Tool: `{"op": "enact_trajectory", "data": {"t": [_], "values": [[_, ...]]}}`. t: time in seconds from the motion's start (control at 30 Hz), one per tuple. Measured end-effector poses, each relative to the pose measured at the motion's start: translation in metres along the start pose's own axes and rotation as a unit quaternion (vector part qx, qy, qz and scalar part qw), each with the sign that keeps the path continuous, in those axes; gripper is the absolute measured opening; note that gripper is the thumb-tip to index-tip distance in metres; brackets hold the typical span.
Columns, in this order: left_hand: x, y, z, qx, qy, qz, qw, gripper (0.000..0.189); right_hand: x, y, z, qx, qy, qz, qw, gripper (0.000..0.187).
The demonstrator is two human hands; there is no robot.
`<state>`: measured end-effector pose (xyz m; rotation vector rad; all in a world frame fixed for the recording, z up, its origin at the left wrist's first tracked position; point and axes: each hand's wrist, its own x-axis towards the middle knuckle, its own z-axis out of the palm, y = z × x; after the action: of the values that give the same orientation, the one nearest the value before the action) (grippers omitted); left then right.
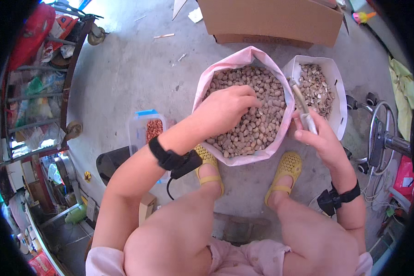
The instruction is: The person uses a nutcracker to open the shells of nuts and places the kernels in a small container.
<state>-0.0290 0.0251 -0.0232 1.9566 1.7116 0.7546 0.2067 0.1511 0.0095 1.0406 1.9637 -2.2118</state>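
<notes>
My left hand [227, 108] reaches into a pink-white sack [279, 149] with its rolled rim standing open. Its fingertips are bent down at the unshelled peanuts [258, 127] filling the sack. Whether a nut is pinched there cannot be seen. Right of the sack, my right hand [317, 136] is closed around a slim metal hand tool [299, 95] with a pale wrapped handle, its tip pointing up and left. Beyond that hand stands a white box [339, 89] holding broken peanut shells [315, 86]. Red-skinned peanut kernels [154, 130] lie in a clear plastic container [135, 132] left of the sack.
A large cardboard box [272, 20] stands beyond the sack. At right is a wheeled chair base [377, 134] with cables near it. A loaded metal rack [72, 65] on casters stands at left. My feet in yellow clogs [286, 169] flank the sack's near side.
</notes>
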Motion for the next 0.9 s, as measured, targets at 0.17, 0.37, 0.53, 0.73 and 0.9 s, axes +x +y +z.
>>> {"op": "enact_trajectory", "data": {"t": [0.17, 0.37, 0.53, 0.73, 0.9], "values": [[0.006, -0.003, 0.010, 0.048, -0.091, -0.049, 0.993, 0.017, 0.000, 0.003, 0.004, 0.022, -0.010, 0.009, 1.000, 0.039], [-0.004, 0.012, -0.006, -0.341, -0.025, -0.264, 0.902, 0.019, 0.003, 0.001, 0.015, -0.087, 0.001, -0.069, 0.994, 0.044], [-0.003, 0.031, -0.014, -0.572, -0.008, -0.309, 0.759, 0.028, 0.007, 0.007, 0.028, -0.032, 0.014, -0.125, 0.992, 0.052], [-0.006, 0.036, -0.012, -0.616, 0.040, -0.340, 0.709, 0.020, 0.006, -0.007, 0.037, -0.165, 0.094, -0.217, 0.957, 0.051], [-0.003, 0.042, -0.015, -0.691, 0.029, -0.323, 0.646, 0.025, 0.008, -0.013, 0.043, -0.268, 0.168, -0.307, 0.898, 0.054]]}}
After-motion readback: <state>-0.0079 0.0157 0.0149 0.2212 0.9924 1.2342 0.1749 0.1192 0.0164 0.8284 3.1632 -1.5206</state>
